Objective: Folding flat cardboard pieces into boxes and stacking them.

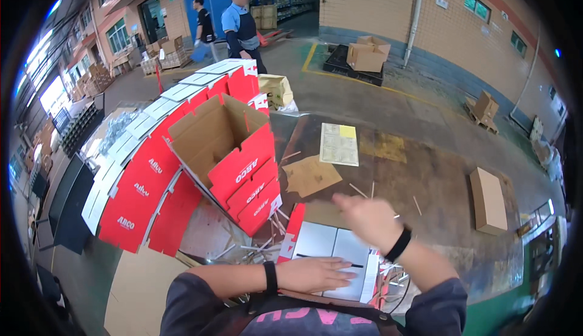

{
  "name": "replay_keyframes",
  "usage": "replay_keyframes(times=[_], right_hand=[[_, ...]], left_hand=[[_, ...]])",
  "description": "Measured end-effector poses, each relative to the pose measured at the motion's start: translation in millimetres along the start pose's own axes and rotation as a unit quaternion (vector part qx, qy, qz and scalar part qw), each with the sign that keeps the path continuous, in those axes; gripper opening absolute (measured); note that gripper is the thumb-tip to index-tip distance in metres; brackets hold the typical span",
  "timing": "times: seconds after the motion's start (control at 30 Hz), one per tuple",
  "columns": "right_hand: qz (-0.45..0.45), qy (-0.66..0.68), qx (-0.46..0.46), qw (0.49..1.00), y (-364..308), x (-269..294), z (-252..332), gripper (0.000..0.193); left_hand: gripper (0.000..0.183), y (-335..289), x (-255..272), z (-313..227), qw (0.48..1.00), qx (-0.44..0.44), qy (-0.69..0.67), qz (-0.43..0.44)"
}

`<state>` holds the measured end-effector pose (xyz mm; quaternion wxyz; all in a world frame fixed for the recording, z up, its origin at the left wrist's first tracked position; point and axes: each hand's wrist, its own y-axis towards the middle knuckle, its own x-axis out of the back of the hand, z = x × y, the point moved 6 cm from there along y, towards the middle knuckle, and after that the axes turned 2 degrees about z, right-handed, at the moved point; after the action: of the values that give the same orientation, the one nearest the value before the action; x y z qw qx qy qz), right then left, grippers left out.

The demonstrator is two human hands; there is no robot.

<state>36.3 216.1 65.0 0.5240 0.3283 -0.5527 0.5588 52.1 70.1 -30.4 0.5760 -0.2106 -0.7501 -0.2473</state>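
In front of my body lies a flat red-and-white carton blank [313,239] with a dark slot across its pale panels. My left hand [322,274] rests flat on it near the slot, fingers stretched out and holding nothing visible. Above the blank's right side is my right hand [368,219], its fingers pointing left; they are blurred, so whether they hold anything is unclear. An erected red carton [246,169], open at the top with a brown inside, stands tilted to the left of my hands. Scrap strips [258,248] lie between that carton and the blank.
Folded red cartons [143,193] fan out in a row at left. On the worktable [437,178] lie a label sheet [339,144], a torn brown paper piece [311,175] and a long brown box [487,201]. Two people, one in a blue shirt [232,19], are beyond the table.
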Motion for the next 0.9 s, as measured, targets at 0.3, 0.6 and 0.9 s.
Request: replay_keyframes(times=[0.3,0.6,0.9], right_hand=[[-0.002,0.216,0.148,0.965,-41.7,-31.3,-7.8,0.077],[-0.161,0.023,0.154,0.975,-45.9,-107.0,12.4,0.072],[-0.012,0.588,0.041,0.808,-136.6,-65.2,4.3,0.028]], left_hand=[[0.031,8.6,7.4,-0.9,0.98,-0.019,-0.183,-0.078],[0.027,-5.8,15.6,6.1,0.955,0.027,-0.277,-0.102],[0.02,-66.6,73.6,-14.0,0.824,0.309,-0.411,-0.238]])
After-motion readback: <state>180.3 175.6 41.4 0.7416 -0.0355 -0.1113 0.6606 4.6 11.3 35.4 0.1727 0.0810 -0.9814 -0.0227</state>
